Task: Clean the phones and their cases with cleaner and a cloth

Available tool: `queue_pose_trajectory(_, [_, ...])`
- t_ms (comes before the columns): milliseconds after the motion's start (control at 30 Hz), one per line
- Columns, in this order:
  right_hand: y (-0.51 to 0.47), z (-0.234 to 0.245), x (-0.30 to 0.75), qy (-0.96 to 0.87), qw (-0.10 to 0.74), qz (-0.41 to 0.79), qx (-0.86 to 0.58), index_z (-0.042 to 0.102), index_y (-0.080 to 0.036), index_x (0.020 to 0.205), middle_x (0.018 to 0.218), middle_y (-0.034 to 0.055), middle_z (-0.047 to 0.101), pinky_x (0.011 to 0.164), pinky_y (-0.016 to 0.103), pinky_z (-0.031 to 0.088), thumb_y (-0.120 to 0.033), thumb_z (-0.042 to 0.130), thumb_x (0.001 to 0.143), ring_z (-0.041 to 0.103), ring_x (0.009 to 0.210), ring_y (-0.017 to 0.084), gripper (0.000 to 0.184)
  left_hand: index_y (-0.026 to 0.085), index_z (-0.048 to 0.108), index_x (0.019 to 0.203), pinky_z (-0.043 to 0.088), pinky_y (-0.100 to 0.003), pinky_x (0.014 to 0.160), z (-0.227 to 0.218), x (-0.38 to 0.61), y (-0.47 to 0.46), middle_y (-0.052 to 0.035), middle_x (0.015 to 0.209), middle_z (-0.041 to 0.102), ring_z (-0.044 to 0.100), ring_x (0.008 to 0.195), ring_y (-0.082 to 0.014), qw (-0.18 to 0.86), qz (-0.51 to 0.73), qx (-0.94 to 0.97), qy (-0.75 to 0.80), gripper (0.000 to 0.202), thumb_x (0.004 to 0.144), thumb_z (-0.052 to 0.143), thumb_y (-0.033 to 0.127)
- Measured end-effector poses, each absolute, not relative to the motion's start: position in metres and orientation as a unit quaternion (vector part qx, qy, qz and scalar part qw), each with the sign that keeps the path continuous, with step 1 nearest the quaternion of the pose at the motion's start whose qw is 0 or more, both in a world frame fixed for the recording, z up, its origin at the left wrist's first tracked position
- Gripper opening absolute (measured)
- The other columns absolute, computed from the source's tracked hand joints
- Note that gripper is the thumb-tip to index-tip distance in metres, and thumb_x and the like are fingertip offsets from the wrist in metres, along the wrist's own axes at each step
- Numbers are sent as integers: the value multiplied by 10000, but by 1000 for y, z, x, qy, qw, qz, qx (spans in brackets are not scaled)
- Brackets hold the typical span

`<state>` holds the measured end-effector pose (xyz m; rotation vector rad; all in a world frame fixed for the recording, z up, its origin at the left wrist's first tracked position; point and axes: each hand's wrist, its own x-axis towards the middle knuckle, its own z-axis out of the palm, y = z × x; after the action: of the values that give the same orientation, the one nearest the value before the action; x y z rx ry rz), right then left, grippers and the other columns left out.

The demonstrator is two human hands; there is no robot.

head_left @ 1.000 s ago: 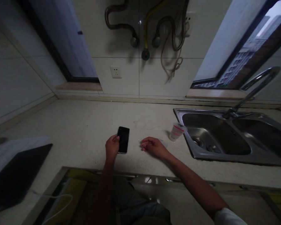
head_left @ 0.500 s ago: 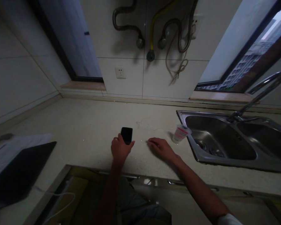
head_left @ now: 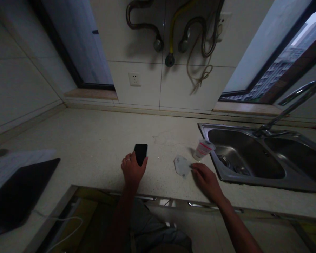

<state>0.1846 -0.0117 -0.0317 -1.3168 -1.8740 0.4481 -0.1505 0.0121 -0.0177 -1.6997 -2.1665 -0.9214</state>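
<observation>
My left hand [head_left: 133, 168] is wrapped round the lower part of a black smartphone [head_left: 141, 154] on the counter, dark screen up, thumb at its right edge. To the right lies a flat, translucent plastic piece [head_left: 181, 166] with cut corners; its exact kind cannot be made out. My right hand [head_left: 205, 178] is closed, with thumb and forefinger pinched at this piece's right edge. Just beyond that hand stands a clear plastic cup [head_left: 202, 150] with red print, leaning slightly, beside the sink.
A double steel sink [head_left: 242, 154] with a tall faucet [head_left: 292, 105] is set in the counter [head_left: 94, 137] at right. A dark flat panel [head_left: 23, 193], papers [head_left: 28, 156] and a white cable [head_left: 71, 219] are at left. Pipes [head_left: 171, 42] hang on the tiled wall.
My right hand has moved right and slightly nearer me, and the translucent piece now shows where that hand was. My left hand stays on the phone; the view has shifted slightly.
</observation>
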Motion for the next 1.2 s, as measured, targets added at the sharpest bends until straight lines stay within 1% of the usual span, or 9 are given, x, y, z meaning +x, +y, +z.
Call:
queue_pose_trajectory(133, [-8, -40, 183, -737, 378, 177, -532, 708, -218, 1066, 1165, 124, 672, 979, 481, 510, -366, 531, 958, 630, 1095, 265, 254, 154, 655, 970, 465, -375, 845, -14, -144, 0, -121, 933, 677, 609, 893, -227, 141, -476, -644, -582, 157, 877, 544, 215])
queue_pose_trajectory(233, [-4, -42, 181, -727, 385, 175, -542, 719, -222, 1036, 1123, 120, 690, 968, 489, 515, -381, 555, 940, 637, 1071, 271, 247, 190, 566, 717, 446, -249, 656, -16, -132, -13, -28, 691, 598, 577, 680, -138, -5, -452, -768, -454, 188, 822, 464, 74])
queue_pose_trajectory(333, [-2, -42, 181, -715, 397, 183, -545, 722, -229, 1032, 1109, 110, 697, 962, 475, 521, -394, 569, 929, 643, 1059, 267, 247, 188, 565, 688, 406, -226, 575, -21, -125, -19, -12, 681, 593, 558, 612, -113, -108, -379, -820, -415, 176, 773, 474, 64])
queue_pose_trajectory(500, [-3, -41, 181, -708, 402, 195, -546, 715, -227, 1047, 1111, 104, 694, 983, 464, 504, -400, 571, 929, 636, 1076, 259, 254, 190, 607, 718, 451, -235, 641, -21, -127, -14, -18, 707, 634, 600, 664, -125, -197, -412, -745, -486, 181, 765, 462, 92])
queue_pose_trajectory(833, [-2, -38, 181, -703, 412, 204, -542, 712, -237, 1032, 1095, 102, 702, 957, 479, 511, -409, 573, 927, 644, 1048, 267, 245, 212, 634, 720, 487, -295, 690, -12, -126, -16, -44, 745, 659, 623, 717, -163, -262, -394, -703, -531, 190, 783, 456, 189])
queue_pose_trajectory(933, [-2, -37, 180, -701, 409, 208, -546, 714, -235, 1029, 1108, 101, 698, 969, 477, 504, -408, 578, 924, 641, 1061, 267, 244, 213, 645, 736, 498, -295, 680, -14, -130, -18, -48, 758, 667, 629, 714, -162, -247, -423, -697, -523, 204, 797, 450, 208])
queue_pose_trajectory(1033, [-5, -35, 180, -690, 414, 226, -549, 707, -237, 1036, 1093, 90, 706, 945, 452, 521, -406, 581, 922, 658, 1030, 258, 240, 215, 653, 788, 519, -330, 751, -15, -138, -18, -69, 804, 677, 646, 780, -185, -145, -471, -658, -569, 239, 841, 423, 254])
queue_pose_trajectory(1133, [-10, -31, 183, -669, 456, 216, -547, 689, -237, 1059, 1087, 90, 711, 912, 428, 541, -377, 543, 947, 667, 1014, 247, 231, 148, 652, 1058, 492, -416, 907, -14, -143, -13, -154, 1033, 682, 632, 996, -261, -2, -448, -591, -670, 337, 867, 467, 356])
queue_pose_trajectory(1200, [-15, -26, 184, -661, 490, 171, -542, 685, -234, 1055, 1074, 99, 712, 914, 431, 541, -339, 514, 964, 663, 1019, 245, 220, 60, 538, 1301, 445, -496, 977, -14, -144, -6, -237, 1229, 614, 563, 1154, -347, 35, -372, -571, -731, 635, 824, 570, 478])
